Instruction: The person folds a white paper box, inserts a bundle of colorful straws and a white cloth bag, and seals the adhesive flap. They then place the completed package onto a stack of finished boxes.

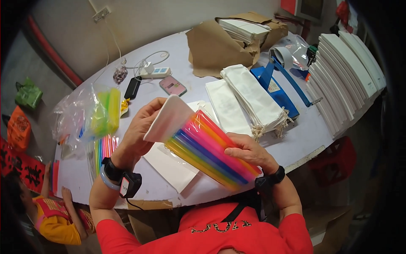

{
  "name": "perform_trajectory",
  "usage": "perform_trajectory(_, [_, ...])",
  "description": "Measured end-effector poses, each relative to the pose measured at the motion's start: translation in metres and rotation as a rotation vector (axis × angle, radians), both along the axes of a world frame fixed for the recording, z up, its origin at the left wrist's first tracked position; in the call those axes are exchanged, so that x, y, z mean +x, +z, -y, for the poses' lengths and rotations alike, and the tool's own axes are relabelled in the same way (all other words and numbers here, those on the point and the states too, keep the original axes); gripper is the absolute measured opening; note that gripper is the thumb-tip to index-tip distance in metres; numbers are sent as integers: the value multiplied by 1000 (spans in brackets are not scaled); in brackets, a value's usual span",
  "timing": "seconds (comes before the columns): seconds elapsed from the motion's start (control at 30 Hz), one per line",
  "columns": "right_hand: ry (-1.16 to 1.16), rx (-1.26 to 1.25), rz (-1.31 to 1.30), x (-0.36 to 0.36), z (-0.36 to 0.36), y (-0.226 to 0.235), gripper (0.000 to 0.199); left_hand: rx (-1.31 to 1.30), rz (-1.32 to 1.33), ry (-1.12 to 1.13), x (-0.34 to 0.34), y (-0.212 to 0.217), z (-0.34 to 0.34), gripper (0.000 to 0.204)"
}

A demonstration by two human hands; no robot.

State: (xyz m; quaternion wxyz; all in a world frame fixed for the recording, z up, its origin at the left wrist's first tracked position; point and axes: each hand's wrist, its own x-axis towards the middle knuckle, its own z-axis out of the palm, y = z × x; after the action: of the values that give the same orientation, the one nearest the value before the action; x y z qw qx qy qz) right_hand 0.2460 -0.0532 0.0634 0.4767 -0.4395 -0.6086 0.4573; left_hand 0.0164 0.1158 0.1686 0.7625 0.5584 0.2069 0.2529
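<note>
My left hand [143,122] is closed on a white flat piece with rounded corners [172,120], held tilted above the table. Against its lower right edge lies a glossy rainbow-striped plastic pack [211,148], in pink, orange, blue, green and yellow. Whether the two are joined, I cannot tell. With thumb on top, my right hand [249,151] grips the pack near its right edge. Under them on the table is a white paper sheet [171,167], partly covered. Beside my left wrist lie more rainbow-coloured strips [105,148].
White drawstring cloth bags [249,99] lie beyond my right hand, next to a blue metal tool [281,95]. White boards [342,76] stand stacked at right. Brown paper [222,48], a phone [172,86], a power strip [155,73] and a clear bag [76,114] sit around. A child [55,216] is at lower left.
</note>
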Motion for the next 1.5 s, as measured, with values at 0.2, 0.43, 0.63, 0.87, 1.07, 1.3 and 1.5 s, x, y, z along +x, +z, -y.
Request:
perform_trajectory(0.2, [85, 146, 272, -15, 1, 7, 30, 145, -327, -171, -24, -10, 20, 25])
perform_trajectory(0.43, [132, 104, 343, -31, 5, 11, 35, 274, -264, -94, -44, -28, 59, 34])
perform_trajectory(0.63, [-52, -78, 52, -57, 11, 25, 46, 621, -264, 86, -36, -46, 62, 44])
perform_trajectory(0.87, [-472, 86, 617, -77, -14, 31, 42, 608, -246, 83, -20, -42, 59, 47])
perform_trajectory(1.07, [-432, 52, 501, -68, -17, 24, 38, 598, -287, 128, -24, -49, 58, 51])
perform_trajectory(1.3, [-444, -81, 351, -40, 7, -5, 25, 1166, -446, 97, -122, -114, 55, 69])
perform_trajectory(1.5, [-512, -107, 139, -32, 3, -14, 14, 1453, -716, -186, -157, -157, 78, 70])
